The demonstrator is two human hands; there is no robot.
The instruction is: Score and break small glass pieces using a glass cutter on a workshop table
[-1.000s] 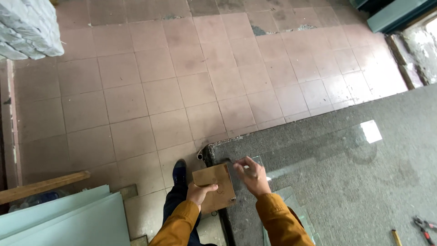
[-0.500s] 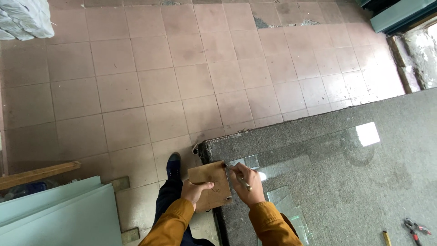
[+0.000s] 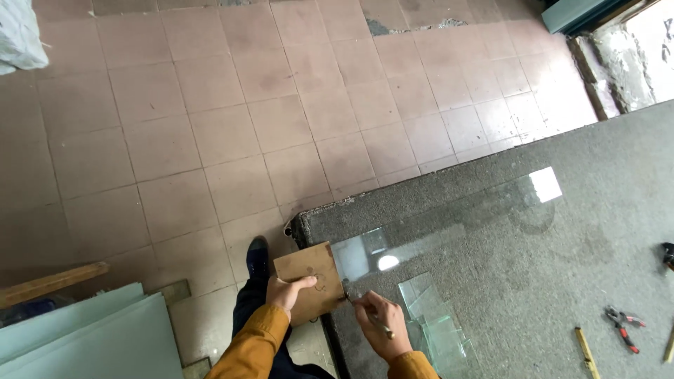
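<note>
Glass offcuts [image 3: 432, 319] crowd our grey table [image 3: 562, 281]; red pliers [image 3: 622, 326] lie well apart. Our left hand [image 3: 286, 291] grips a brown square board [image 3: 309, 279], our right hand [image 3: 379, 324] pinches a thin cutter [image 3: 349, 297].

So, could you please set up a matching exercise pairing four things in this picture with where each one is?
Things:
1. brown board
2. red-handled pliers
3. small glass pieces
4. wooden plank

Places:
A. on the tiled floor at the left edge
B. under the left hand at the table corner
C. on the grey table near its right end
D. stacked just right of the right hand

Pairs: 1-B, 2-C, 3-D, 4-A
</note>
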